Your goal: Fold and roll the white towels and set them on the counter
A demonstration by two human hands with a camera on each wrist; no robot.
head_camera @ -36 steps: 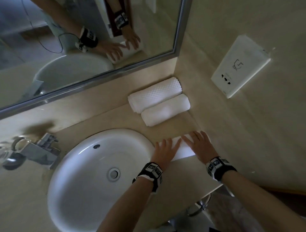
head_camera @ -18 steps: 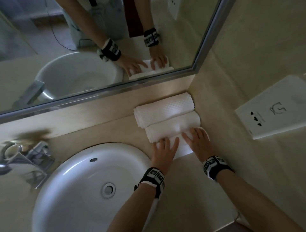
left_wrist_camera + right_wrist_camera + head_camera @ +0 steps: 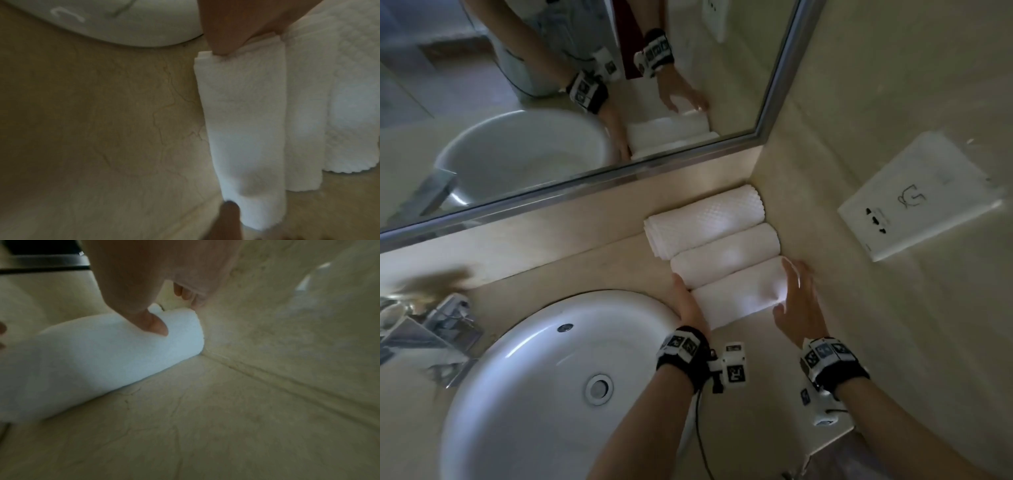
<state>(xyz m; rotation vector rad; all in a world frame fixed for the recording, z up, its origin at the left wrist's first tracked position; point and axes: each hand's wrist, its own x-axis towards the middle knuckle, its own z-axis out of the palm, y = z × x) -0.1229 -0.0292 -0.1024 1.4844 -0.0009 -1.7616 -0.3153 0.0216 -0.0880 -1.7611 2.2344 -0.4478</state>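
Three rolls: nearest towel lies on the counter, tight against the middle roll so the row stays neat.
Left hand: fingers straight, flat on its left end.
Right hand: fingers straight, squaring the right end.
Room: side wall touching on the right, sink near left, open counter nearside.

Bare forearms — black wristbands, white marker cubes
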